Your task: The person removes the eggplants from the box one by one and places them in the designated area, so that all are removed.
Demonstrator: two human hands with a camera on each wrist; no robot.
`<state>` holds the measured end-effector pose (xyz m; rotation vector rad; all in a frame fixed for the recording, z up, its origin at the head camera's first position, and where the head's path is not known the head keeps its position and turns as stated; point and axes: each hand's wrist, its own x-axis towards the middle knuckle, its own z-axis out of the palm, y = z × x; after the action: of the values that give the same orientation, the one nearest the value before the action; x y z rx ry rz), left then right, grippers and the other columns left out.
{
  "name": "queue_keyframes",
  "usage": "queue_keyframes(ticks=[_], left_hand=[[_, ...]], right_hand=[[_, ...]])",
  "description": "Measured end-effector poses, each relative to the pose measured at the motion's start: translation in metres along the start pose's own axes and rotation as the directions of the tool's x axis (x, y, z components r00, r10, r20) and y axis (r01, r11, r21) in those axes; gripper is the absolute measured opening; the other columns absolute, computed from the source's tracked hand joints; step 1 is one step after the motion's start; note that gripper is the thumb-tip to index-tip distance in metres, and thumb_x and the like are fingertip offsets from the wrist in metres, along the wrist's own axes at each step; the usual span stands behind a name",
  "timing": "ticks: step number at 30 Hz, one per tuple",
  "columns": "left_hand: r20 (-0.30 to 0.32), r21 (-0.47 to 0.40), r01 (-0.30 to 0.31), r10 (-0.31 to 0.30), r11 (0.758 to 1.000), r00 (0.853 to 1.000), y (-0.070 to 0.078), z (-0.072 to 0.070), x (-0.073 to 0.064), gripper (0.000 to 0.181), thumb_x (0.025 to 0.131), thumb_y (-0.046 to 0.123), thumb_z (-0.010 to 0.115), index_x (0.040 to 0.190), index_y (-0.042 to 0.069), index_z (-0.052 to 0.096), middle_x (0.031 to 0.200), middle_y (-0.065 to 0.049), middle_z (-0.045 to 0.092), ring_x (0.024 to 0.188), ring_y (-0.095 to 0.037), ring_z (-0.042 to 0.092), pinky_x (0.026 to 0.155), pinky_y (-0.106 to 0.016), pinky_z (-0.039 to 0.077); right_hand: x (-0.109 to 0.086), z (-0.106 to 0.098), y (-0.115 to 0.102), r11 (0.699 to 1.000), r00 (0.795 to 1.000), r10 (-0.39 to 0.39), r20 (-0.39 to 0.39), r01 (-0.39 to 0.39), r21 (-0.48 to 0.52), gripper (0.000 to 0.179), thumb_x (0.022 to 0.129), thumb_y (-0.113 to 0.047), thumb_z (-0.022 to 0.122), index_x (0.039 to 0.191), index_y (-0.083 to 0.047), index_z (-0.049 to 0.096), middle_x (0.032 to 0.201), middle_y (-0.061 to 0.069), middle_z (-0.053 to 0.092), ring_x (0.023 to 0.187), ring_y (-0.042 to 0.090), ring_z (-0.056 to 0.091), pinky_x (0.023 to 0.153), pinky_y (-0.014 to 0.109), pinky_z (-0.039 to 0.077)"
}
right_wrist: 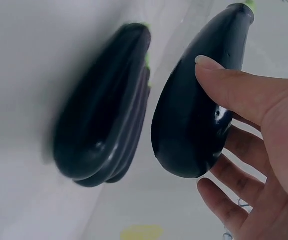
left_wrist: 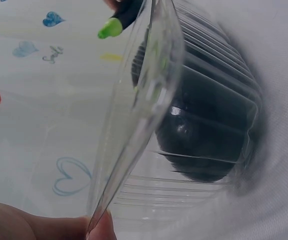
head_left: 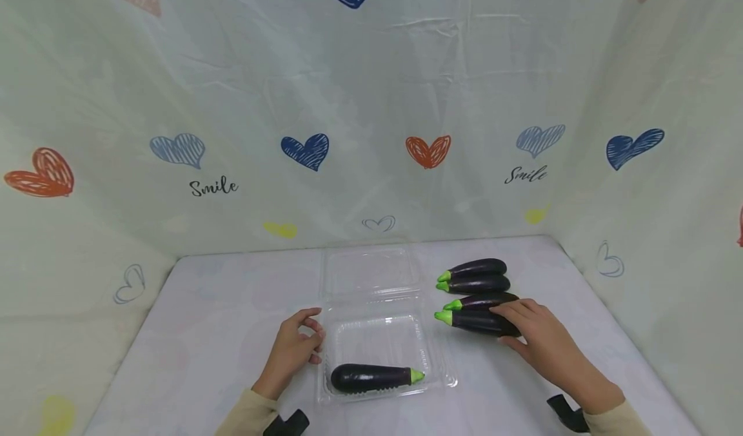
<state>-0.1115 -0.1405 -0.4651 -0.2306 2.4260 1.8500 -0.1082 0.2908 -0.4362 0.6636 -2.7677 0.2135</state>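
A clear plastic clamshell container (head_left: 377, 339) lies open on the table, its lid (head_left: 371, 271) folded back. One dark purple eggplant (head_left: 371, 378) rests along its near side, green stem to the right. At the container's left edge is my left hand (head_left: 293, 349); the left wrist view shows thumb and finger pinching the clear rim (left_wrist: 129, 130). My right hand (head_left: 545, 342) holds the nearest eggplant (head_left: 478, 321) of the group on the right. In the right wrist view, thumb and fingers grip that eggplant (right_wrist: 199, 115) from opposite sides, the palm partly out of view.
Beyond the held eggplant, more eggplants (head_left: 478, 285) lie side by side, stems pointing left. A white cloth covers the table (head_left: 232, 307). Pale sheeting (head_left: 360, 88) printed with hearts rises behind and at both sides.
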Motion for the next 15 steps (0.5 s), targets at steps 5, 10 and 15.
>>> queue_keyframes(ticks=[5,10,15], left_hand=[[0.001,0.000,-0.002,0.002,1.000,1.000,0.001,0.000,0.000,0.050,0.091,-0.013,0.063,0.140,-0.015,0.054,0.099,-0.014,0.059,0.064,-0.016,0.059,0.048,-0.026,0.057],[-0.002,0.001,0.000,0.000,1.000,1.000,0.002,0.000,-0.001,0.050,0.091,-0.013,0.063,0.140,-0.015,0.054,0.099,-0.014,0.059,0.064,-0.016,0.060,0.048,-0.026,0.057],[-0.005,0.009,0.002,-0.002,1.000,1.000,0.002,0.000,-0.002,0.050,0.092,-0.012,0.063,0.140,-0.015,0.054,0.099,-0.014,0.059,0.064,-0.015,0.060,0.048,-0.025,0.057]], right_hand=[[-0.007,0.005,0.009,1.000,0.999,0.019,0.031,-0.019,0.003,0.054,0.068,-0.007,0.098,0.117,-0.007,0.075,0.113,0.008,0.074,0.108,0.033,0.067,0.091,0.054,0.059],[-0.013,0.012,0.015,0.999,0.997,0.032,0.067,-0.032,0.003,0.052,0.068,-0.007,0.097,0.115,-0.008,0.076,0.112,0.009,0.074,0.107,0.033,0.068,0.091,0.054,0.059],[-0.016,0.017,0.019,0.998,0.994,0.055,0.099,-0.056,0.005,0.051,0.069,-0.007,0.097,0.115,-0.009,0.076,0.114,0.010,0.073,0.108,0.033,0.067,0.092,0.054,0.059]])
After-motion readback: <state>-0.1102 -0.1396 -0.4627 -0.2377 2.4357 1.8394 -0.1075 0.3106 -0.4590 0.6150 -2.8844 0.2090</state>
